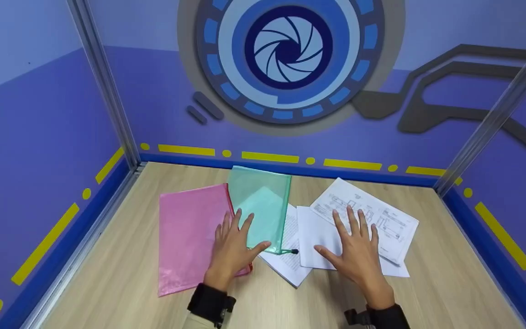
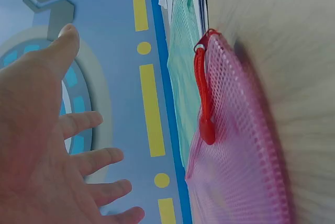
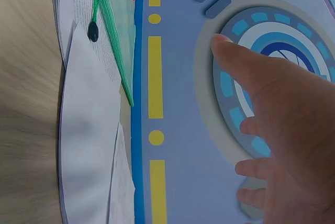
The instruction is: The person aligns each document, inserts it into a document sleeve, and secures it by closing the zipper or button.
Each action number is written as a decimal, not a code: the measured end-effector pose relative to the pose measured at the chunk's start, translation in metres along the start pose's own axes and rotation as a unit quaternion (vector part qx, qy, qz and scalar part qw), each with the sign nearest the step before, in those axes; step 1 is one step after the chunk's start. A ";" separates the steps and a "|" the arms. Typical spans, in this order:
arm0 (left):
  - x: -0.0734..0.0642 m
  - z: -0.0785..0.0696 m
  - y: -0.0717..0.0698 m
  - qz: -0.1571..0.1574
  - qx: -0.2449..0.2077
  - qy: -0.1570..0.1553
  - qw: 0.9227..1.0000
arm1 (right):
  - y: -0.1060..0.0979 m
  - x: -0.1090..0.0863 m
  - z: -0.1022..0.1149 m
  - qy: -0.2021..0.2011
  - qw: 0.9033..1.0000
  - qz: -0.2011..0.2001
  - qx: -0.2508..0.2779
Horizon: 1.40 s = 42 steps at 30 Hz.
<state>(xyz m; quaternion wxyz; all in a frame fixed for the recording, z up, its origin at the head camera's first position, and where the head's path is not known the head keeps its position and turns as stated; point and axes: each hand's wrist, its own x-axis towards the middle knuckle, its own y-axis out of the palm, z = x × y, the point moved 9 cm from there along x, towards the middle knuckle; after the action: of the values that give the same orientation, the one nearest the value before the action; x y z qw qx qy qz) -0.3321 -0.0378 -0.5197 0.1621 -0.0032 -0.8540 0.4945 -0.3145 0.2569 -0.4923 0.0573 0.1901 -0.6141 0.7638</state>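
Fingers spread, my left hand (image 1: 232, 249) hovers over the right part of a pink mesh zipper pouch (image 1: 185, 242) and the edge of a green zipper pouch (image 1: 263, 205). The left wrist view shows a gap between that palm and the pink pouch, whose red zipper pull (image 2: 205, 98) hangs at a corner. My right hand (image 1: 359, 251), also spread and holding nothing, is above a blank white sheet stack (image 1: 311, 237) and a printed diagram sheet (image 1: 381, 224). A stack of printed text pages (image 1: 292, 269) lies partly under the green pouch, near its black-tipped zipper pull (image 1: 294, 251).
Everything lies on a wood-grain table (image 1: 121, 256). A blue and purple panel wall (image 1: 153, 100) with yellow marks stands behind it, and side panels rise left and right. Metal posts (image 1: 107, 87) stand at the back corners.
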 end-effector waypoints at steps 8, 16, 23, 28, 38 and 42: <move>0.000 -0.035 0.013 0.026 0.034 0.022 0.999 | -0.006 0.003 0.006 -0.011 1.000 -0.013 0.005; 0.010 -0.063 0.043 0.059 0.126 0.021 0.990 | -0.017 0.004 0.014 -0.039 0.998 -0.057 0.012; 0.003 -0.047 0.073 0.056 0.128 0.007 0.990 | -0.010 0.000 0.018 -0.032 0.999 -0.020 0.011; -0.006 -0.059 0.072 0.003 0.159 0.023 0.987 | -0.007 -0.001 0.015 -0.024 1.000 0.000 0.013; 0.001 -0.067 0.060 -0.060 0.108 0.062 0.990 | -0.009 0.002 0.014 -0.025 0.999 0.001 0.023; 0.006 -0.059 0.037 -0.131 0.100 0.067 0.984 | -0.011 0.002 0.014 -0.028 0.999 -0.011 0.036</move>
<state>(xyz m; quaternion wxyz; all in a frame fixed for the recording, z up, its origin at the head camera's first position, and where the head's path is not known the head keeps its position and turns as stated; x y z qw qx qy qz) -0.3267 0.0322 -0.5222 0.2818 0.0916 -0.7802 0.5508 -0.3096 0.2458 -0.4786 0.0409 0.2202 -0.5853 0.7793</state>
